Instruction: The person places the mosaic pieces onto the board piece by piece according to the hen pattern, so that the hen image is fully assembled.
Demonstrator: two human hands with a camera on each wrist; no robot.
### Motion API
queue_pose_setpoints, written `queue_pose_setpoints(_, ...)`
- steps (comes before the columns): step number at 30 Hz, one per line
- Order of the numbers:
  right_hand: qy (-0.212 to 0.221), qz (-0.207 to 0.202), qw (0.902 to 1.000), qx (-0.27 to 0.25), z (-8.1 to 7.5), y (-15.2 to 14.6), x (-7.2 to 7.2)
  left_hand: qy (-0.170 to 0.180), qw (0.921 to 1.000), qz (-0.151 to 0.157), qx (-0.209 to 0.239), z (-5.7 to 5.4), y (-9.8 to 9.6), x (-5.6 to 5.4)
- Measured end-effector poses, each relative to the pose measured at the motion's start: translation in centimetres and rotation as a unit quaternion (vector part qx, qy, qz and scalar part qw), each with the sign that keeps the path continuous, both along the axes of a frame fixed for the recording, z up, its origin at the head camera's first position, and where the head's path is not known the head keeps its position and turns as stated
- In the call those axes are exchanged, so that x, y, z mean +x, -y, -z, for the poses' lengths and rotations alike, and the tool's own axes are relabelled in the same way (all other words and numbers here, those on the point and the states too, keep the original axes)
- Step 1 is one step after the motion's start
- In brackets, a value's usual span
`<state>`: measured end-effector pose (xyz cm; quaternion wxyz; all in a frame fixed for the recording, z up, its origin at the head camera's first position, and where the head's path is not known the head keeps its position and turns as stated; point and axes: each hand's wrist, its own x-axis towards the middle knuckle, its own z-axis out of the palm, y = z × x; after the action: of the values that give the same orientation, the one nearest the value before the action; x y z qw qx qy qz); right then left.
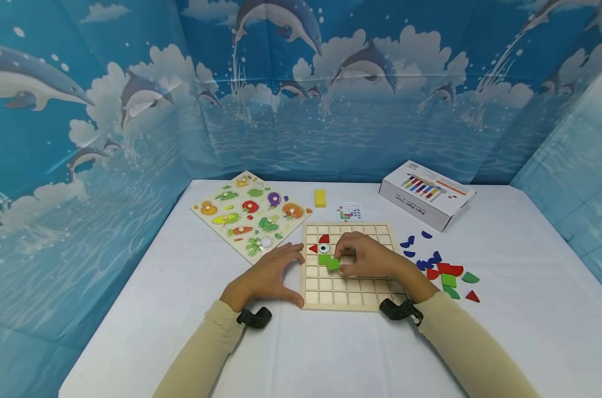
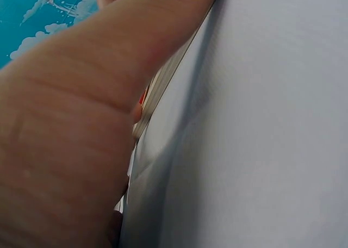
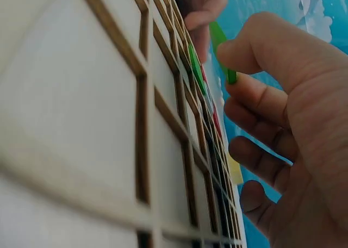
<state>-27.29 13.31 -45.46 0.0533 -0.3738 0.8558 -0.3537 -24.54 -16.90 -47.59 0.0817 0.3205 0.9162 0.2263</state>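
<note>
A wooden grid board lies flat on the white table. My right hand is over it, pinching a green square tile between thumb and fingers; in the right wrist view the green tile is held above the grid. Beside it, another green square sits in a cell, below an eye tile, a red triangle and a red quarter-round piece. My left hand rests at the board's left edge, fingers spread, thumb near the lower corner.
Loose blue half-rounds, red pieces and green pieces lie right of the board. Behind it are a pattern card and a yellow block. A vegetable puzzle board lies left, a white box back right.
</note>
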Motion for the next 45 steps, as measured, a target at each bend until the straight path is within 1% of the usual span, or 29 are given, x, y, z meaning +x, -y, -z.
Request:
queue_pose_setpoints(2, -0.009, -0.003, 0.9999, 0.003, 0.0, 0.5, 0.0, -0.001, 1.0000, 0.000, 0.001, 0.0, 0.0, 0.0)
queue_pose_setpoints(5, -0.005, 0.001, 1.0000, 0.008, 0.1, 0.9, 0.2, -0.002, 1.0000, 0.002, 0.001, 0.0, -0.1, -0.1)
queue_pose_setpoints(10, -0.003, 0.013, 0.9993, 0.036, 0.4, 1.3, 0.3, 0.002, 1.0000, 0.001, 0.001, 0.0, 0.0, -0.1)
queue_pose_setpoints(18, -0.024, 0.014, 0.9978, 0.060, 0.6, 1.6, 0.3, 0.003, 1.0000, 0.002, 0.003, -0.1, 0.0, -0.1)
queue_pose_setpoints(23, -0.029, 0.029, 0.9963, 0.076, 0.6, 1.7, 0.5, 0.002, 1.0000, 0.001, 0.001, -0.1, -0.1, -0.2)
queue_pose_setpoints(29, -0.031, 0.026, 0.9961, 0.078, 0.4, 1.7, 0.7, 0.008, 1.0000, -0.003, 0.001, 0.0, -0.1, -0.1)
queue_pose_setpoints(37, -0.036, 0.022, 0.9964, 0.074, 0.4, 1.8, 0.7, 0.000, 1.0000, -0.003, 0.002, 0.3, 0.1, -0.2)
queue_pose_setpoints(45, -0.021, 0.022, 0.9962, 0.081, 0.1, 1.8, 0.8, 0.006, 1.0000, -0.004, 0.001, 0.1, 0.0, -0.1)
